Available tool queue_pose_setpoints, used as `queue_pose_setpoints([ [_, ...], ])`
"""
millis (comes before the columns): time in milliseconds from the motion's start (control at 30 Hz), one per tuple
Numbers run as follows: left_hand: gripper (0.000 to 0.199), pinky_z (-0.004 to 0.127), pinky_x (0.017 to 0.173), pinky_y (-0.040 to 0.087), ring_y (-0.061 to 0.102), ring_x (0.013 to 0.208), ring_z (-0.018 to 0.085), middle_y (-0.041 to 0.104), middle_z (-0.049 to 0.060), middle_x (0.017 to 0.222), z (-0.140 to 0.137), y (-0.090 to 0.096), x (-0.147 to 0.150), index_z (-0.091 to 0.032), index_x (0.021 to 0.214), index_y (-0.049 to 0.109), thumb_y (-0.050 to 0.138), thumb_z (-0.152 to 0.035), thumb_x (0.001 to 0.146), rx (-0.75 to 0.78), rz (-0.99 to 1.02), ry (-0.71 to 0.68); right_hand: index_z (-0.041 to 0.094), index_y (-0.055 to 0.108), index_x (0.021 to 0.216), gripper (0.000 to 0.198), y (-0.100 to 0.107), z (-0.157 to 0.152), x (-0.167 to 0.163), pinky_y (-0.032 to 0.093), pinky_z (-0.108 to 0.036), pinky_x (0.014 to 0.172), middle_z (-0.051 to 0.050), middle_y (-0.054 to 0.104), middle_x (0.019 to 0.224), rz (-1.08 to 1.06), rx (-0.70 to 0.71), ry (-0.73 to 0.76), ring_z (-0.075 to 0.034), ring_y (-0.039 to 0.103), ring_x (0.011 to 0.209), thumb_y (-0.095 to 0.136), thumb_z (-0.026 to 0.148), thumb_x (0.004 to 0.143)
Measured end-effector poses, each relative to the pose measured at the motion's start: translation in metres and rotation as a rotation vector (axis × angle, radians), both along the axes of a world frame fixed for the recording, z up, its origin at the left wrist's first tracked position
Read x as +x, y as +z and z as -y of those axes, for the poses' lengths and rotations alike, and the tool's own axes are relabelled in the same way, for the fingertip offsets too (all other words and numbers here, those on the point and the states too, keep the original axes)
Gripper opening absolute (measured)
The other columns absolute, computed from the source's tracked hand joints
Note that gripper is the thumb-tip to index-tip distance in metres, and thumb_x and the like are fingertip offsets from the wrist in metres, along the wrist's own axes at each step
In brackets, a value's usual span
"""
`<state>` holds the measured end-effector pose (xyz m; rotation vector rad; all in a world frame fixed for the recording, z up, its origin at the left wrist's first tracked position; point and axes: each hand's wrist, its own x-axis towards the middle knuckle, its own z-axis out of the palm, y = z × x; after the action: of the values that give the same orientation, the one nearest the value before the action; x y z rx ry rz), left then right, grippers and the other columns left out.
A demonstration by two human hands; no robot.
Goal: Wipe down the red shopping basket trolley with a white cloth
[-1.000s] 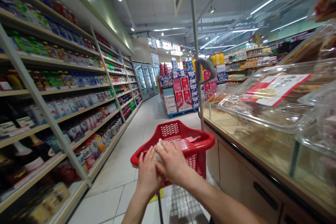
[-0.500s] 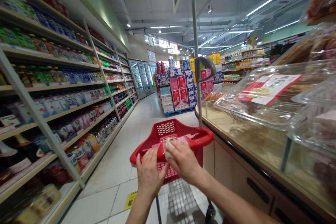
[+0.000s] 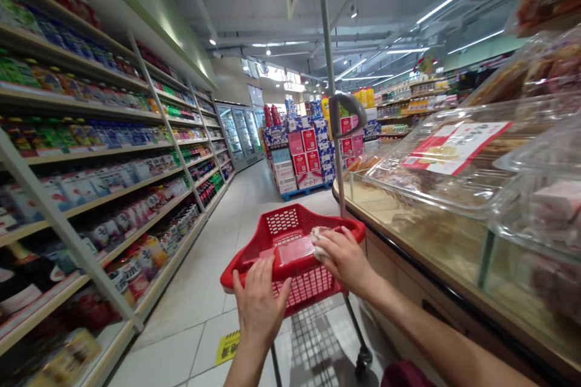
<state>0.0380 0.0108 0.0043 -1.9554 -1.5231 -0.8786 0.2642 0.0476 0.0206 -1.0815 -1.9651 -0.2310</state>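
A red plastic shopping cart (image 3: 290, 222) stands in front of me, with a clear-covered panel (image 3: 295, 251) in the middle of its handle. My left hand (image 3: 259, 296) grips the left part of the handle, fingers over the top and thumb on the near side. In my right hand (image 3: 347, 254) is a crumpled white cloth (image 3: 320, 243), pressed against the right end of the panel. Part of the cloth is hidden under the fingers. A grey hooked piece (image 3: 347, 116) sits on the upright metal pole (image 3: 327, 30) beyond the cart.
Shelves of bottles and cans (image 3: 104, 151) run along the left. On the right is a glass-edged counter (image 3: 408, 242) with clear food boxes (image 3: 454, 157). Stacked cartons (image 3: 302, 157) stand on a blue pallet (image 3: 306, 190) ahead. A yellow sticker (image 3: 227, 347) marks the tiled floor.
My right hand has slid the white cloth rightward along the handle, uncovering more of the clear panel. The left hand keeps its place on the handle. The view has shifted slightly.
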Motion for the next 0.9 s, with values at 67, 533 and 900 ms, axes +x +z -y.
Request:
queue_pose_setpoints([
  [67,0.042,0.052,0.101,0.012,0.052,0.102,0.023,0.059,0.01,0.111,0.001,0.001,-0.004,-0.016,0.114,0.048,0.045,-0.038,0.078,-0.026,0.0,-0.023,0.022,0.061,0.093,0.023,0.007,-0.015,0.02,0.032,-0.04,0.091,-0.005,0.063,0.097,-0.014,-0.1,-0.081,-0.019,0.055,0.092,0.045,0.022,0.077],
  [533,0.042,0.05,0.099,0.016,0.052,0.099,0.023,0.06,0.01,0.108,-0.002,-0.003,0.0,-0.017,0.117,0.047,0.043,-0.032,0.079,0.003,0.002,0.023,0.021,0.055,0.108,0.032,-0.026,0.009,0.007,0.025,-0.045,0.099,-0.009,0.052,0.121,-0.003,0.134,-0.013,-0.022,0.043,0.115,0.044,0.017,0.078],
  [900,0.04,0.048,0.099,0.017,0.053,0.098,0.022,0.061,0.01,0.107,-0.003,-0.006,0.006,-0.014,0.114,0.049,0.043,-0.03,0.078,0.064,-0.032,0.013,0.019,0.055,0.109,0.035,-0.018,0.005,-0.008,0.031,-0.043,0.098,-0.008,0.051,0.121,-0.031,0.141,0.066,-0.021,0.041,0.116,0.044,0.016,0.075],
])
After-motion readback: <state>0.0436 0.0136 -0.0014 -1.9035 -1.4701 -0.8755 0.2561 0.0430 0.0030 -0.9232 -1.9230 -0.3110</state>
